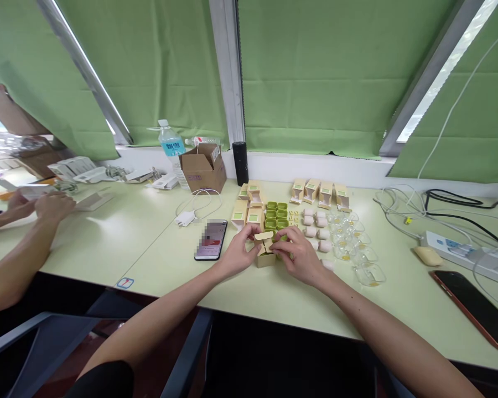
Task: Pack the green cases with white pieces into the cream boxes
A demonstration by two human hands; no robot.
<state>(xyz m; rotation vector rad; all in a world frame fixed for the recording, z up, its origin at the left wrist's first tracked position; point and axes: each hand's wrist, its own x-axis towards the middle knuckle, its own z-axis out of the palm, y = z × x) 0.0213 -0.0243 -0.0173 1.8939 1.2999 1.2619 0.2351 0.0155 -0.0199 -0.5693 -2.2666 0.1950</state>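
A small yellow-tan carton (265,260) stands on the table in front of me with its top flaps raised. My left hand (241,251) grips its left side, the thumb and fingers at the upper edge. On the other side, my right hand (301,255) has its fingers closed at a flap; part of the carton's top is hidden by them. Just behind are green square cups (270,224) in two columns, partly covered by my right hand. Small yellow pieces (292,213), pale pinkish-white cups (325,246) and clear containers (369,273) lie in groups to the right.
More yellow cartons (255,216) stand behind, with open ones (325,194) further right. A phone (211,240) lies left, another phone (477,307) right beside a power strip (465,249) and cables. A brown box (203,168) and black cylinder (240,164) stand behind. A co-worker's hands (52,207) are far left.
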